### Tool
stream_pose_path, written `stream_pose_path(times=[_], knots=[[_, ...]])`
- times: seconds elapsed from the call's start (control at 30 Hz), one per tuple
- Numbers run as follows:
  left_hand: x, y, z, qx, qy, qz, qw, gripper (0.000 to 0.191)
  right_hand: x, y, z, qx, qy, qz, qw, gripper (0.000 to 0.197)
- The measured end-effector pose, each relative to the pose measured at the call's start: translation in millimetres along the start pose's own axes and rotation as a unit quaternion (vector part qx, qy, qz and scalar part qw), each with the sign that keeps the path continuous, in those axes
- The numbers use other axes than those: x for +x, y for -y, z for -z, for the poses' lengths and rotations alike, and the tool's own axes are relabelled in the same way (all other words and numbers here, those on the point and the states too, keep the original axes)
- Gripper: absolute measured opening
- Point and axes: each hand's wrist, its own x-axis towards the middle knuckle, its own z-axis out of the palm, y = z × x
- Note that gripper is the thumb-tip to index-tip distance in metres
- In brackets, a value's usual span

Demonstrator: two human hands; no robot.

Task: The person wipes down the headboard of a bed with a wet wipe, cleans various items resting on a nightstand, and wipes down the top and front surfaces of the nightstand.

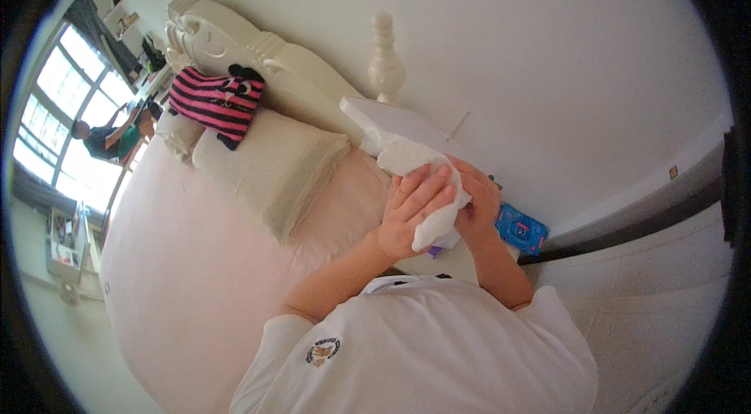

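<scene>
A crumpled white tissue or wipe [405, 156] is held between my two hands, above a white bedside table [440, 266]. My left hand [418, 208] lies on its near side with the fingers bent over it. My right hand [478, 197] grips it from the other side, its fingers partly hidden behind the white sheet. Just right of my right hand lies a blue pack of wipes [521, 229] with writing on it. A small purple thing shows under my hands, too covered to name.
A bed with a pink sheet [193, 273] spreads to the left, bearing a pale pillow [270, 167] and a pink-and-black striped cushion [217, 100]. Its carved cream headboard [281, 56] and post [384, 59] stand by the wall. A person [105, 135] sits near the window.
</scene>
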Motion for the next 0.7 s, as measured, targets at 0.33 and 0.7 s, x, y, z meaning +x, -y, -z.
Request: stream_pose_path(times=[0.33,0.7], knots=[[-54,60,7,-0.318,-0.039,0.149,0.935,0.074,13,29,-56,-0.003,0.023,-0.032,0.999,0.034],[-20,107,51,-0.564,-0.192,0.404,0.694,0.088,37,72,-98,-0.008,0.066,0.014,0.998,0.047]])
